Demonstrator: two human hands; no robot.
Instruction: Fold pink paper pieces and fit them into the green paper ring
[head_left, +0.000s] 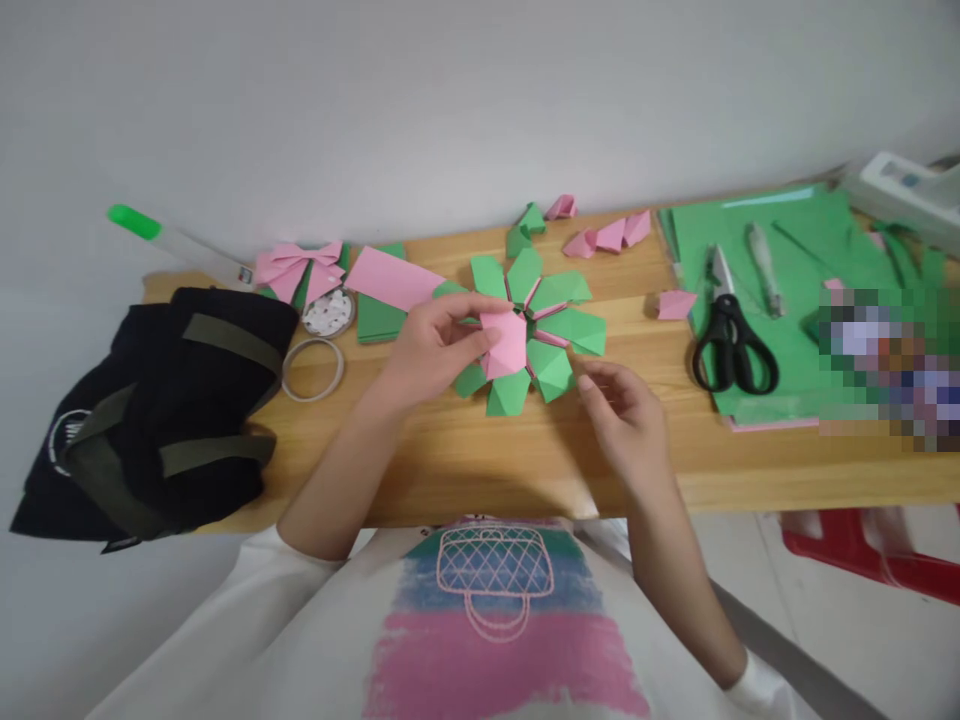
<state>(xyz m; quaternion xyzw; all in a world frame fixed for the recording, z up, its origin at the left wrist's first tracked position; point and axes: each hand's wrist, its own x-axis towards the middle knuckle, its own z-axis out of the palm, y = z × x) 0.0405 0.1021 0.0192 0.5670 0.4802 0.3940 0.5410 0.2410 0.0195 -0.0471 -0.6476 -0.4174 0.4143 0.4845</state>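
A ring of folded green paper petals (508, 391) with pink strips between them lies on the wooden table (465, 465). My left hand (431, 345) is closed on a folded pink paper piece (506, 345), thumb and fingers pinching its left side over the left part of the ring. My right hand (626, 415) is at the ring's lower right, its thumb and index fingertips near a green petal's edge and the other fingers curled. Whether anything sits between those fingertips is too small to tell.
Black scissors (726, 345) and a pen-like tool (765, 268) rest on green sheets (810, 370) at right. Folded pink pieces (611, 236) lie behind the ring. Left are a tape roll (286, 372), pink bow (300, 268), pink paper (394, 278) and black bag (217, 400).
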